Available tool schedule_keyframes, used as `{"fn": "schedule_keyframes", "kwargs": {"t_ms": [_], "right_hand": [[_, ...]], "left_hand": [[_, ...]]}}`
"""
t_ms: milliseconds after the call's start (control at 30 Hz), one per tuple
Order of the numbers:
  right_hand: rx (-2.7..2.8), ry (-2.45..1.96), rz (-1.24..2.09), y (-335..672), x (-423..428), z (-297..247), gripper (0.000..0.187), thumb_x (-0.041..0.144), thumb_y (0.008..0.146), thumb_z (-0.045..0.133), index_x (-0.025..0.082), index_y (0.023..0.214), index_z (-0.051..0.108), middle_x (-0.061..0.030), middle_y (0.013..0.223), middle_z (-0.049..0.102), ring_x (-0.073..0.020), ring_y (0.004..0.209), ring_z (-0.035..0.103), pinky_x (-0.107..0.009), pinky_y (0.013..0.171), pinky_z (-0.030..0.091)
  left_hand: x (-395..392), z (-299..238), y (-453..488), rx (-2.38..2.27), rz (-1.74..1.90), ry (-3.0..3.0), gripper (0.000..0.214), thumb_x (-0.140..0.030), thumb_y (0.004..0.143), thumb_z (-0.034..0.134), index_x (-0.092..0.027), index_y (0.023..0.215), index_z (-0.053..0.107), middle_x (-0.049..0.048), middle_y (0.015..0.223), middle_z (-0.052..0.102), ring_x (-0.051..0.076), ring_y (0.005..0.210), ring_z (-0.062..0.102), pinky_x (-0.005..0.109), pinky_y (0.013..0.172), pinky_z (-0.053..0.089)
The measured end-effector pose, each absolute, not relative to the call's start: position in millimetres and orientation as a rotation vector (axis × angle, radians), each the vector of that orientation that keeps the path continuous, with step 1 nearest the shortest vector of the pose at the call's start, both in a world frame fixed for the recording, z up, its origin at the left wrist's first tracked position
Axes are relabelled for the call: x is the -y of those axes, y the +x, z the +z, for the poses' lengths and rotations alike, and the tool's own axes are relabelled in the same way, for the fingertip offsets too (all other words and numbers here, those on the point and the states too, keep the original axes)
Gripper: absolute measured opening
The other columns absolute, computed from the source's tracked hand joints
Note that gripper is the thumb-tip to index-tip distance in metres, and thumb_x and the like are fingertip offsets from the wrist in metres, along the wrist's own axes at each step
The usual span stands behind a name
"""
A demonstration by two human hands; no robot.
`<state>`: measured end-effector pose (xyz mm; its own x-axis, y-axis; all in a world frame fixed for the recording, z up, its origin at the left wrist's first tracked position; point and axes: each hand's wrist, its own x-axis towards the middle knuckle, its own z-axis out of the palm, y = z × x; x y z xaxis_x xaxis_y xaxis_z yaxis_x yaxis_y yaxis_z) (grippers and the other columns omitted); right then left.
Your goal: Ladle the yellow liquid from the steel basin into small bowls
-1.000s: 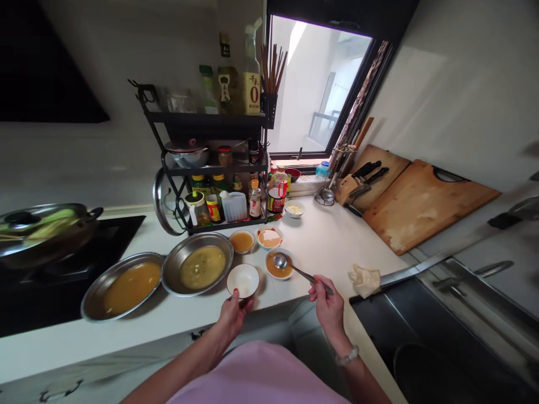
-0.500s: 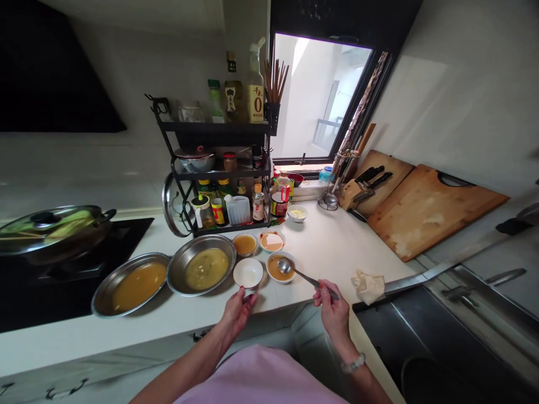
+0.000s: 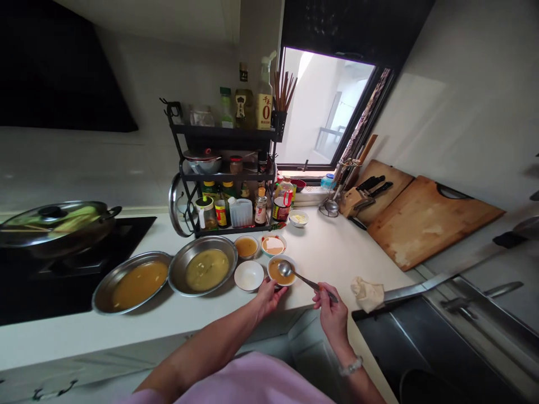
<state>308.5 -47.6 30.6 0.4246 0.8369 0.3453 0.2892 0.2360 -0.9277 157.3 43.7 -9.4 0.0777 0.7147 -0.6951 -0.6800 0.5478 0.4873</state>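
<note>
The person's left hand (image 3: 267, 294) has left the white bowl (image 3: 238, 273) it touched half a second ago and moved right to the sauce bowl (image 3: 290, 280). Its grip is now closed on that bowl's near rim. The white bowl sits alone on the tabletop (image 3: 332, 252), just left of the sauce bowl.

The right hand (image 3: 330, 306) is unchanged, its grip pinched shut on the handle of a metal spoon (image 3: 295, 273). The spoon's head rests in the sauce bowl, which holds an orange-brown sauce.

Behind it stand two small bowls. One (image 3: 238, 242) holds amber liquid, the other (image 3: 264, 240) a pale orange paste.

To the left, a steel pan (image 3: 177, 264) holds greenish-yellow soup, and touching it a second pan (image 3: 101, 292) holds brown liquid.
</note>
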Motion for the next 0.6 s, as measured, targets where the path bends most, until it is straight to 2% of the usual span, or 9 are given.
{"fn": "schedule_keyframes", "kwargs": {"t_ms": [233, 333, 433, 533, 600], "right_hand": [[1.111, -1.328, 0.513, 306, 44, 30, 0.038, 0.051, 0.088, 0.052, 0.015, 0.096, 0.063, -0.001, 0.061, 0.063, -0.0144, 0.045, 0.057, -0.027, 0.046, 0.051], [1.102, -1.33, 0.514, 305, 45, 31, 0.039, 0.051, 0.087, 0.053, 0.015, 0.096, 0.063, -0.0013, 0.061, 0.064, -0.0145, 0.045, 0.057, -0.028, 0.046, 0.051], [1.09, -1.333, 0.51, 305, 46, 31, 0.039, 0.052, 0.086, 0.054, 0.015, 0.095, 0.063, -0.0009, 0.06, 0.063, -0.0147, 0.044, 0.057, -0.028, 0.046, 0.051], [1.076, -1.344, 0.521, 305, 46, 30, 0.04, 0.053, 0.085, 0.055, 0.015, 0.095, 0.063, -0.001, 0.06, 0.063, -0.0152, 0.044, 0.057, -0.029, 0.047, 0.051], [1.066, -1.349, 0.531, 305, 45, 29, 0.04, 0.054, 0.085, 0.056, 0.016, 0.095, 0.063, -0.0011, 0.06, 0.064, -0.0155, 0.045, 0.057, -0.029, 0.047, 0.051]], "left_hand": [[-31, -5, 155, -1.081, 1.047, 0.005, 0.024, -0.007, 0.078, 0.067, -0.018, 0.096, 0.056, 0.0053, 0.092, 0.062, 0.013, 0.07, 0.066, 0.027, 0.063, 0.059], [-9, -6, 118, -1.092, 1.047, -0.037, 0.015, -0.018, 0.082, 0.066, -0.015, 0.093, 0.055, 0.0051, 0.082, 0.059, 0.015, 0.066, 0.066, 0.028, 0.06, 0.059], [13, -13, 55, -1.176, 1.257, -0.071, 0.009, -0.021, 0.089, 0.056, -0.016, 0.091, 0.05, 0.0016, 0.073, 0.056, 0.013, 0.06, 0.066, 0.025, 0.057, 0.058], [18, -19, -11, -1.337, 1.478, -0.089, 0.016, -0.022, 0.089, 0.057, -0.019, 0.099, 0.046, -0.0022, 0.067, 0.055, 0.012, 0.053, 0.063, 0.026, 0.052, 0.057], [14, -19, -42, -1.414, 1.568, -0.082, 0.029, -0.019, 0.086, 0.06, -0.022, 0.109, 0.042, -0.0059, 0.066, 0.054, 0.009, 0.047, 0.058, 0.03, 0.054, 0.058]]}}
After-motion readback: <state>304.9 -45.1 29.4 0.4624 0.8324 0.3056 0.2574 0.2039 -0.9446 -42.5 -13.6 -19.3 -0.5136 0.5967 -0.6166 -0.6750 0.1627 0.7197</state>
